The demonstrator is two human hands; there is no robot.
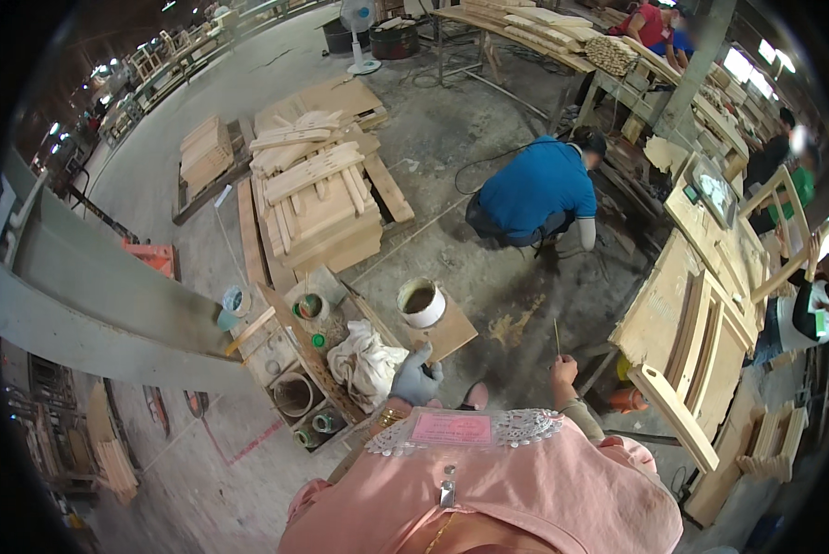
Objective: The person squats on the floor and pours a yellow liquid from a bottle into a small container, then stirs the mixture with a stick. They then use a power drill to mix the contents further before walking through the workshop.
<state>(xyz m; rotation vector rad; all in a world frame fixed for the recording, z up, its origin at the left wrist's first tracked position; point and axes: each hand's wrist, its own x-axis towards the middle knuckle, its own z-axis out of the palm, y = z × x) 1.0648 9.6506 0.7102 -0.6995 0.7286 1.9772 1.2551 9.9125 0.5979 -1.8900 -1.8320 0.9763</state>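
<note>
My left hand (pixel 416 378), in a grey glove, is beside a crumpled white cloth (pixel 364 362); its fingers are loosely curved and apart, with nothing visible in them. The bare right hand (pixel 564 371) is closed around a thin wooden stick (pixel 557 334) that points upward. Ahead of the left hand, a white bucket (pixel 423 305) with brownish contents stands on a flat board (pixel 455 331). The cloth lies on a wooden box (pixel 315 365) holding a pot (pixel 309 307), a round tub (pixel 293 394) and several jars (pixel 325 421).
A person in a blue shirt (pixel 536 189) crouches ahead. Stacked wooden boards (pixel 327 222) lie at left, behind a large metal beam (pixel 110 305). On the right, a worktable (pixel 659 305) carries wooden frame parts (pixel 696 342). Other people work farther back.
</note>
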